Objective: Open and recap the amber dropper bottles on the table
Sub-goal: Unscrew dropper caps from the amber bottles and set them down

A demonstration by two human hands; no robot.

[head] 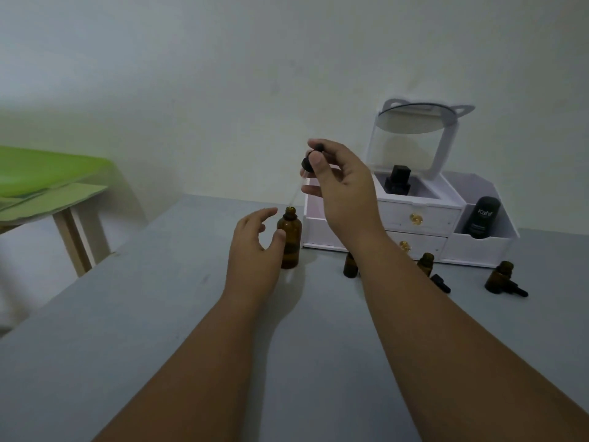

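I see my right hand point(344, 193) pinching the dropper cap point(307, 163) above the open amber bottle point(290, 242); my left hand point(251, 250) is loosely open beside this bottle, thumb perhaps touching it.

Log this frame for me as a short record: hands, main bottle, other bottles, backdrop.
right hand: pinches black dropper, pipette tip at the mouth of the large amber bottle
left hand: open, thumb against that bottle
main bottle: upright, uncapped
small amber bottles: three upright, one partly behind the right forearm
loose droppers: two lying by them on the table
behind: white organizer
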